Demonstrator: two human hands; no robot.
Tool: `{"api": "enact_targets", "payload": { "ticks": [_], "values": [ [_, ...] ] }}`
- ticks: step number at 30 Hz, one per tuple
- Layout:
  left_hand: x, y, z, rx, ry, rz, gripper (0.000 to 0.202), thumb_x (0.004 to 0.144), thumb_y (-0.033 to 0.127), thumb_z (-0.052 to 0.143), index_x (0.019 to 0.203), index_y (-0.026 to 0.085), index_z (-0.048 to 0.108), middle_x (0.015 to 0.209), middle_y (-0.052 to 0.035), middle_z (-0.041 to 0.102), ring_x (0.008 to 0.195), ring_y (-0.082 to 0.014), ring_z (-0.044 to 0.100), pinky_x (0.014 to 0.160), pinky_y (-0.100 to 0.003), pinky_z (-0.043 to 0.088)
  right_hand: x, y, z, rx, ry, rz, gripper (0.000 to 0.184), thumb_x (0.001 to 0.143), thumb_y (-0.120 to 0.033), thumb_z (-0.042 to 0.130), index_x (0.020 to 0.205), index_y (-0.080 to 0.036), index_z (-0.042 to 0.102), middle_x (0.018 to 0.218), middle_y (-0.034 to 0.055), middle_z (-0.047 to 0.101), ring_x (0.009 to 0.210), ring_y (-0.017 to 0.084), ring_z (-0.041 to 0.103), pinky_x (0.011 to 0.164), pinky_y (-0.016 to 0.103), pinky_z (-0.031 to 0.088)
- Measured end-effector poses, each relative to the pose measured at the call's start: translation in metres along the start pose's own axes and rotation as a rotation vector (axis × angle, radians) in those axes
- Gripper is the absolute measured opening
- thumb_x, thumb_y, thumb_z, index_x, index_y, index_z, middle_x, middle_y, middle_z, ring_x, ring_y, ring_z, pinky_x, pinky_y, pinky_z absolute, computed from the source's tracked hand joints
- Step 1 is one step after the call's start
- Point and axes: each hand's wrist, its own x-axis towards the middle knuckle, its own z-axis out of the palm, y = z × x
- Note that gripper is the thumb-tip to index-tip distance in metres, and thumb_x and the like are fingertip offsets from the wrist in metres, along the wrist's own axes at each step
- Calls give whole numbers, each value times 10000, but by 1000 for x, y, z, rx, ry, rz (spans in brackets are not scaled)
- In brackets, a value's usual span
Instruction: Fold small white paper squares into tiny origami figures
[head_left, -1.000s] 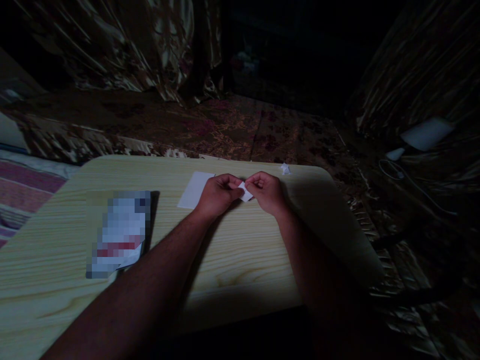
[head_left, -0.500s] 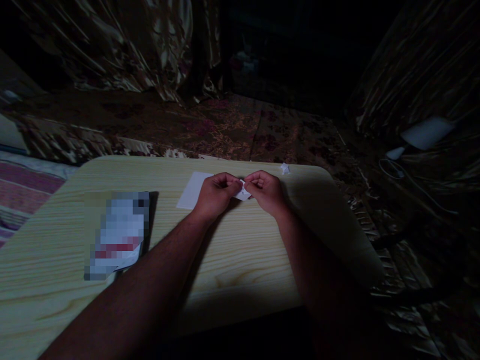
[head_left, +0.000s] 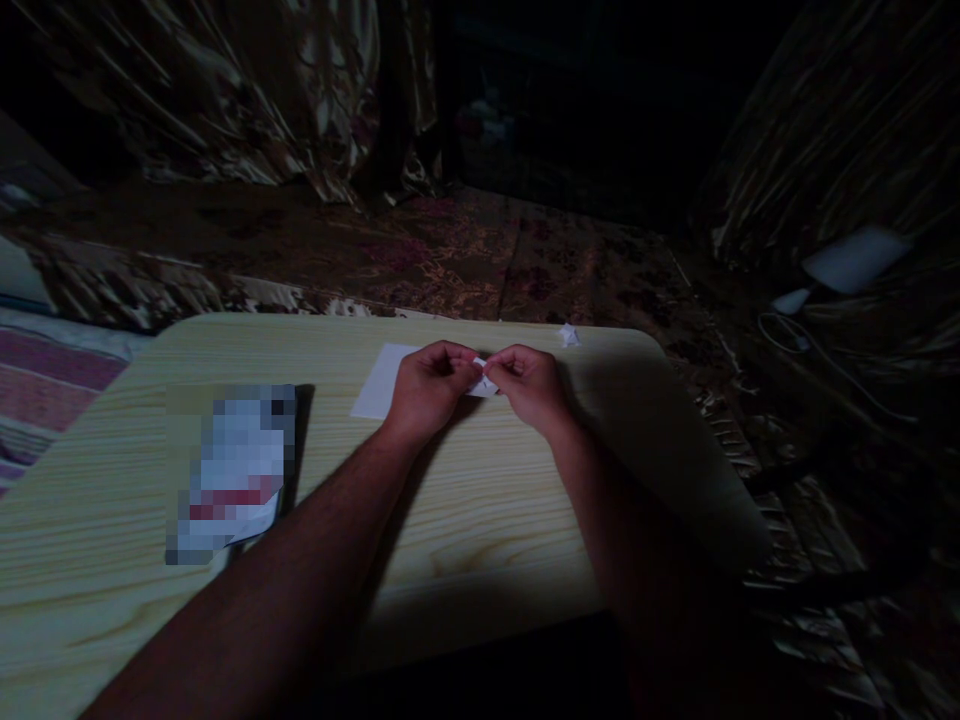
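Both hands meet over the far middle of a light wooden table (head_left: pixel 465 520). My left hand (head_left: pixel 427 390) and my right hand (head_left: pixel 529 385) each pinch one end of a small white folded paper piece (head_left: pixel 482 381), held just above the tabletop. Fingers of both hands are curled tight on it, so most of the piece is hidden. A flat white paper sheet (head_left: pixel 377 385) lies on the table just left of my left hand, partly under it.
A blurred-out white and red packet (head_left: pixel 232 470) lies on the table's left part. A tiny folded white paper shape (head_left: pixel 569 336) sits near the far right edge. Patterned shiny fabric (head_left: pixel 375 250) surrounds the table; a white device with a cable (head_left: pixel 847 265) lies at right.
The paper piece has been worked smaller between the fingertips, and both hands have closed in a little toward each other. The arms stay where they were.
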Motion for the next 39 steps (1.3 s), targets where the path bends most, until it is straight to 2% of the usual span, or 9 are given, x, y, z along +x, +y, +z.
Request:
{"api": "enact_targets", "payload": {
  "ticks": [5, 22, 39],
  "values": [
    [0, 1, 0, -59, -22, -14, 296, 617, 274, 776, 867, 137, 697, 737, -35, 666, 616, -109, 572, 602, -231, 460, -1, -2, 0, -3, -16, 0, 157, 701, -305, 641, 740, -153, 640, 677, 0, 646, 599, 106, 568, 556, 219, 441],
    [-2, 5, 0, -63, -34, -11, 268, 607, 324, 767, 780, 141, 677, 679, -27, 652, 565, -105, 556, 550, -234, 446, 0, -1, -3, 29, -72, -37, 125, 721, -274, 637, 745, -153, 660, 700, 14, 661, 632, 120, 590, 606, 246, 466],
    [-2, 4, -1, -73, -37, -28, 277, 598, 330, 774, 773, 148, 660, 685, -24, 654, 574, -116, 570, 575, -254, 467, 1, 4, -5, 33, -94, -41, 171, 726, -322, 657, 787, -163, 677, 736, 24, 680, 668, 134, 615, 635, 258, 486]
  ]
}}
